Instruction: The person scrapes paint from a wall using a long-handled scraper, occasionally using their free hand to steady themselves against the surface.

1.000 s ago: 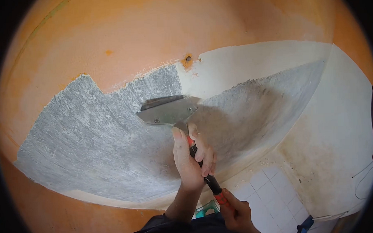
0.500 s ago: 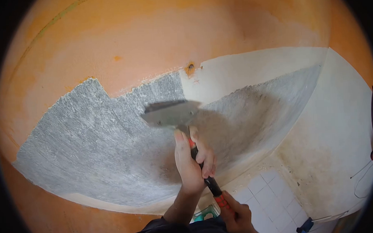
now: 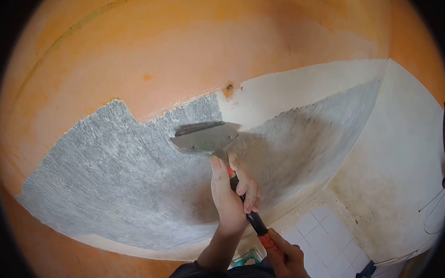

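A long-handled scraper (image 3: 206, 138) with a wide metal blade is up against the wall, its black and red handle slanting down to the right. My left hand (image 3: 232, 192) wraps round the upper handle just below the blade, thumb laid along it. Lower down, my right hand (image 3: 287, 259) is closed on the red-banded grip end. Behind the blade is a rough grey scraped patch (image 3: 121, 177) of wall. A white-coated strip (image 3: 318, 80) borders it at upper right, and orange paint (image 3: 180, 47) lies above. Whether the blade edge touches the wall is hard to tell.
A small hole (image 3: 229, 88) marks the wall above the blade. White floor tiles (image 3: 319, 236) show at lower right, with a dark blue object (image 3: 366, 271) on them. A green item (image 3: 247, 258) is partly hidden near my body. Thin wires (image 3: 433, 212) hang at right.
The whole view has shifted slightly downward in the frame. Both hands keep the same hold, and the scraper stays at nearly the same place on the wall; its blade looks sharper now.
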Demonstrator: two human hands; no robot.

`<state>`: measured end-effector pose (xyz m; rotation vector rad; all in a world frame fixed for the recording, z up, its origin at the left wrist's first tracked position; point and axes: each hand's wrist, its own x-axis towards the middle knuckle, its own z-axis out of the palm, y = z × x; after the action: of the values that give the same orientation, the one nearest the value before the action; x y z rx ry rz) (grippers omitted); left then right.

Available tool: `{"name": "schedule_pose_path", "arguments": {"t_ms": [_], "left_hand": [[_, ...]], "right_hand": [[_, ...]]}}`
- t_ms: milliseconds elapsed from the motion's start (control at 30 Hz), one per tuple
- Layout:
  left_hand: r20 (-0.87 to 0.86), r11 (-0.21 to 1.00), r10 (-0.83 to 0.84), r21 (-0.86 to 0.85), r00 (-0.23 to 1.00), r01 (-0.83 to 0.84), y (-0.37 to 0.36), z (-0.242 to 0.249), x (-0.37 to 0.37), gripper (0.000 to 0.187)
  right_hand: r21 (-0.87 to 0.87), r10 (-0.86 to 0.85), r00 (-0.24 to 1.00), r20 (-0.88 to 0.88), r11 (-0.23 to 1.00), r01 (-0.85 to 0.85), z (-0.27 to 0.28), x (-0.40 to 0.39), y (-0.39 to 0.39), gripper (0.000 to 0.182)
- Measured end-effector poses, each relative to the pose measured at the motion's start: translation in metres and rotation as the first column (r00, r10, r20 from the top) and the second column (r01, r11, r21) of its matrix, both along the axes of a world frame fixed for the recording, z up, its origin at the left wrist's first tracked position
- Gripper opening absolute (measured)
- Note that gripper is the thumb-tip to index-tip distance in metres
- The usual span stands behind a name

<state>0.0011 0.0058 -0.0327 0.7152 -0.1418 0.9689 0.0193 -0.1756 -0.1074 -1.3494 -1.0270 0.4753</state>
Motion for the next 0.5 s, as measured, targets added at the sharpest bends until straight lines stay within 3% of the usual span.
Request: {"name": "schedule_pose_path", "arguments": {"t_ms": [100, 200, 267, 333, 500], "left_hand": [[0.022, 0.999, -0.041, -0.013, 0.999, 0.041, 0.001, 0.001, 0.001, 0.044], [0.074, 0.999, -0.028, 0.027, 0.997, 0.026, 0.003, 0.008, 0.003, 0.044], [0.108, 0.997, -0.083, 0.013, 0.991, 0.082, 0.003, 0.000, 0.000, 0.043], [0.132, 0.995, -0.099, 0.038, 0.986, 0.095, 0.006, 0.004, 0.003, 0.043], [0.127, 0.997, -0.072, 0.010, 0.989, 0.071, 0.001, 0.016, 0.002, 0.043]], "right_hand": [[0.046, -0.035, 0.997, 0.062, 0.998, 0.032, 0.004, -0.001, 0.005, 0.043], [0.041, 0.027, 0.999, -0.022, 0.999, -0.026, 0.014, 0.004, 0.003, 0.043], [0.098, 0.023, 0.997, 0.078, 0.995, -0.031, 0.018, -0.002, 0.003, 0.042], [0.164, -0.003, 0.998, 0.060, 0.987, -0.007, 0.015, -0.004, 0.009, 0.042], [0.070, 0.023, 0.999, -0.031, 0.997, -0.020, 0.018, -0.004, 0.001, 0.044]]}}
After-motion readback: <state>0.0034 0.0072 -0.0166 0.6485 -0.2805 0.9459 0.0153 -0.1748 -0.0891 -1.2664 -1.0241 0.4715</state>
